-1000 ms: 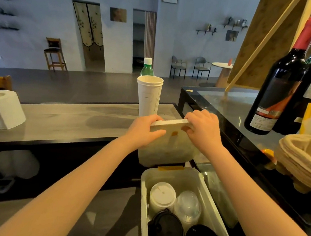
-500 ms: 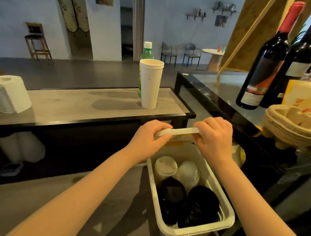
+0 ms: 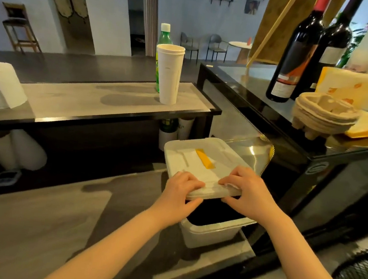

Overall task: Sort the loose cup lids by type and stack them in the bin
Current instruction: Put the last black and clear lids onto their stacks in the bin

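The bin (image 3: 211,234) sits on the lower worktop (image 3: 31,225) with a cover (image 3: 190,158) over its far part. The left hand (image 3: 181,192) and right hand (image 3: 250,192) grip the cover's near edge. Behind the bin, the raised worktop (image 3: 91,101) carries a stack of cups (image 3: 170,73) with a bottle (image 3: 165,36) behind it. Right of the bin, a cabinet (image 3: 243,77) carries two wine bottles (image 3: 294,60).

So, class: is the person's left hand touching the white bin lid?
Touching. The head view shows the left hand gripping the lid at its near edge, with the fingers curled on top and the thumb beneath.
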Demonstrator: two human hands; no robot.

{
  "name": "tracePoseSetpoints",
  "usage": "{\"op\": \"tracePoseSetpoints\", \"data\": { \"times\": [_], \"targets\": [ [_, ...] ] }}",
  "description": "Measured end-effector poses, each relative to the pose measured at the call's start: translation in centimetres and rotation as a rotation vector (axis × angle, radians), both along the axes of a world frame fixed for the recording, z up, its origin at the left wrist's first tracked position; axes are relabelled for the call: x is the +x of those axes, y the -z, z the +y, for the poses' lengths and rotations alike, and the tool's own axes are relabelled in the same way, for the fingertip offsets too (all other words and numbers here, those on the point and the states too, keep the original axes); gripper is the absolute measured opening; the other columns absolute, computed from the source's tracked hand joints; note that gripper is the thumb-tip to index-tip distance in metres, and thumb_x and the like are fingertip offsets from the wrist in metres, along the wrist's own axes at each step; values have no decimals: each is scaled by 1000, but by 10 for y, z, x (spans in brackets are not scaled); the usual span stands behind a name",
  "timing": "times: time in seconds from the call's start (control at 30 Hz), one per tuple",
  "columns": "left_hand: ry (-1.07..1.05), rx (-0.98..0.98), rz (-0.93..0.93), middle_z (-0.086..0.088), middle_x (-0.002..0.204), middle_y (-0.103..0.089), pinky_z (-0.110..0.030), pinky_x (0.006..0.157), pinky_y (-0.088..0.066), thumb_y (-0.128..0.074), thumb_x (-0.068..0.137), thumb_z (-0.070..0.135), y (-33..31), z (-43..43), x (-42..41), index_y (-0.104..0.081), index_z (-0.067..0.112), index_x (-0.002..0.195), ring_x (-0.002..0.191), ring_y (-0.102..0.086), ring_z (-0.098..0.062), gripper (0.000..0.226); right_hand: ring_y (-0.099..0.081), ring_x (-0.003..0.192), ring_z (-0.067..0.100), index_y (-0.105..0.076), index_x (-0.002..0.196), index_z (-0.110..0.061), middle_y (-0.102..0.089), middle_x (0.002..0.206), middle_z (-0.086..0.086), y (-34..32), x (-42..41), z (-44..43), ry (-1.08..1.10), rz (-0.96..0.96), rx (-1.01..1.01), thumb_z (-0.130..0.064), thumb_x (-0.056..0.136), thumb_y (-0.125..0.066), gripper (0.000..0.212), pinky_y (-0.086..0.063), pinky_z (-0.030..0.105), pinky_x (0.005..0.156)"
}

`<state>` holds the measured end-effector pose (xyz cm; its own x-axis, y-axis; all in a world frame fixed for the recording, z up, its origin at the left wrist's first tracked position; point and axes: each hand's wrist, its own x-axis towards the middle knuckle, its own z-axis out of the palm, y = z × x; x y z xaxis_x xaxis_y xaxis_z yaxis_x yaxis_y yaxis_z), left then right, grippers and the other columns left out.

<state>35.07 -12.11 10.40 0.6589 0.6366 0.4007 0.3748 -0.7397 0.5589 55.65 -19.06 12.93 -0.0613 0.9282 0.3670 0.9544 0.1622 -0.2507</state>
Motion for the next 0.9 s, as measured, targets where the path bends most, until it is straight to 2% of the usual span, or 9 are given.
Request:
{"op": "tracePoseSetpoints", "data": {
  "times": [0.1, 0.27, 0.37, 0.57, 0.67, 0.73, 0.8, 0.83, 0.9],
  "targets": [
    [16, -27, 46, 4, 99, -54, -22, 83, -33, -64, 79, 26, 13, -13, 0, -67, 12, 112, 95, -45, -10, 36, -43, 91, 5, -68, 99, -32, -49, 96, -15, 10, 4, -10, 21, 19, -143, -34, 65, -82, 37, -40, 25, 82],
    [72, -42, 211, -5, 108, -55, -20, 85, -30, -65, 84, 24, 32, -27, 5, -62, 12, 118, 103, -46, -17, 37, -43, 91, 7, -62, 97, -31, -46, 94, -14, 33, 4, -22, 29, 25, -286, -32, 66, -80, 35, -43, 31, 82],
    [101, -76, 289, -5, 111, -52, -18, 85, -31, -63, 86, 23, 39, -31, 11, -59, 12, 120, 105, -45, -18, 36, -40, 91, 6, -61, 99, -31, -46, 95, -13, 42, 8, -24, 53, 3, -348, -32, 69, -78, 35, -40, 27, 81],
    [95, -107, 271, -6, 107, -59, -19, 85, -36, -63, 86, 24, 41, -26, 12, -64, 9, 113, 100, -52, -18, 30, -44, 92, 9, -60, 98, -30, -50, 95, -9, 40, 10, -19, 60, 6, -442, -35, 71, -75, 31, -42, 27, 82],
    [-10, -79, 188, -5, 113, -61, -30, 94, -41, -60, 87, 25, 40, -20, 8, -66, 10, 111, 108, -53, -19, 29, -52, 94, 12, -63, 97, -28, -58, 95, -7, 34, 12, -16, 69, 231, -434, -30, 81, -67, 16, -43, 24, 82],
    [-145, -56, 191, -4, 129, -54, -36, 104, -36, -57, 90, 28, 36, -11, 9, -60, 12, 121, 123, -45, -21, 36, -50, 109, 15, -62, 112, -23, -59, 111, -5, 33, 14, -8, 147, 272, -297, -30, 89, -60, 24, -41, 27, 91],
    [-285, -133, 321, -6, 149, -31, -39, 113, -23, -53, 92, 37, 33, 0, 12, -42, 15, 138, 140, -23, -24, 53, -36, 129, 19, -48, 135, -17, -47, 137, 2, 34, 19, 4, 244, 180, -254, -33, 94, -53, 45, -33, 31, 103],
    [-322, -185, 396, -8, 154, -19, -40, 114, -19, -52, 91, 43, 33, 5, 14, -33, 17, 143, 143, -13, -26, 62, -27, 137, 21, -36, 143, -15, -35, 148, 5, 35, 21, 10, 281, 151, -307, -36, 95, -49, 54, -28, 34, 109],
    [-320, -287, 429, -10, 150, -14, -43, 115, -22, -54, 86, 50, 35, 13, 19, -29, 19, 143, 141, -12, -30, 70, -12, 144, 22, -17, 150, -14, -15, 157, 6, 38, 21, 21, 328, 118, -464, -43, 97, -42, 65, -20, 38, 115]
  ]
}}
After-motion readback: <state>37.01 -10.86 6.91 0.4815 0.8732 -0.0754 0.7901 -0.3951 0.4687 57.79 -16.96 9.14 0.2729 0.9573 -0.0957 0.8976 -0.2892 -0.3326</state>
